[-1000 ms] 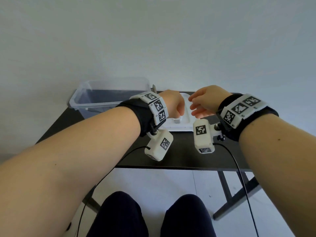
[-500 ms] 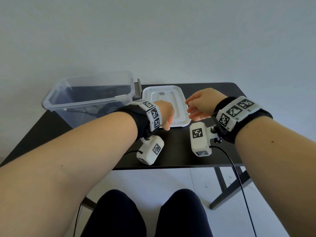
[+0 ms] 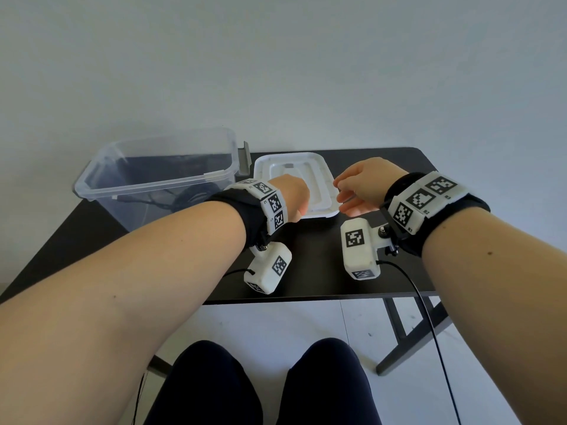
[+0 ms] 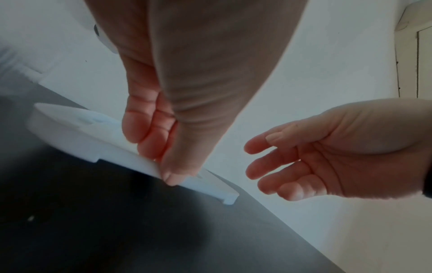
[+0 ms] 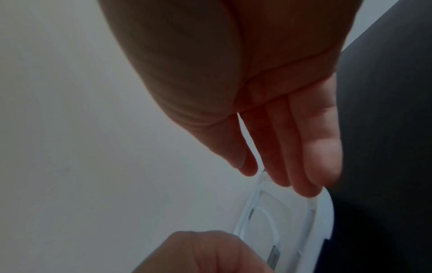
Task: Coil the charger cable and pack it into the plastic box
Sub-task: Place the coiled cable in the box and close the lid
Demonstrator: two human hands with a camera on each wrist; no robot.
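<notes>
The clear plastic box [image 3: 153, 188] stands at the table's back left, with the black charger cable [image 3: 191, 196] coiled inside it. The white lid [image 3: 320, 179] lies flat on the table just right of the box. My left hand [image 3: 296, 204] pinches the lid's near edge: in the left wrist view the thumb [image 4: 171, 176] sits on the edge of the lid [image 4: 70, 129] with the fingers curled above. My right hand [image 3: 349, 194] hovers by the lid's right side, fingers relaxed and holding nothing [image 5: 290, 166]. The lid [image 5: 292, 221] lies below those fingers.
The black table [image 3: 322, 271] is small, and its front edge is just below my wrists. A grey clip [image 3: 244, 159] stands up on the box's right end. A pale wall rises behind the table. Wrist-camera cables hang past the front edge.
The view has tipped down, showing more of the table. My left hand drew back from over the lid to its near edge. My right hand stayed beside the lid.
</notes>
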